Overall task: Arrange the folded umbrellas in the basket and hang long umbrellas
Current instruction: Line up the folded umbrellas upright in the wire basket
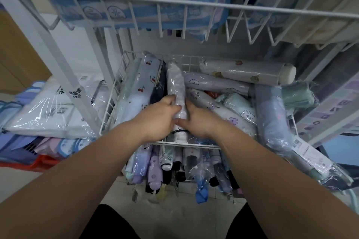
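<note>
White wire basket (pixel 111 106) heaped with folded umbrellas in clear sleeves. Pale grey umbrella (pixel 175 83) lies lengthwise, left of middle, near end gripped by left hand (pixel 157 118) and right hand (pixel 198 118). Cherry-print umbrella (pixel 143 83) alongside at left. Fruit-print umbrella (pixel 246 72) crosswise at back. Blue umbrella (pixel 272 114) along right edge.

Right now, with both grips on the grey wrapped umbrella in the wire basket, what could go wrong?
1. The grey umbrella sits in a glossy plastic sleeve; it may slip between the left grip and right grip.
2. The blue umbrella seems to overhang the basket rim on the right; nudging the loose pile could tip it out.
</note>
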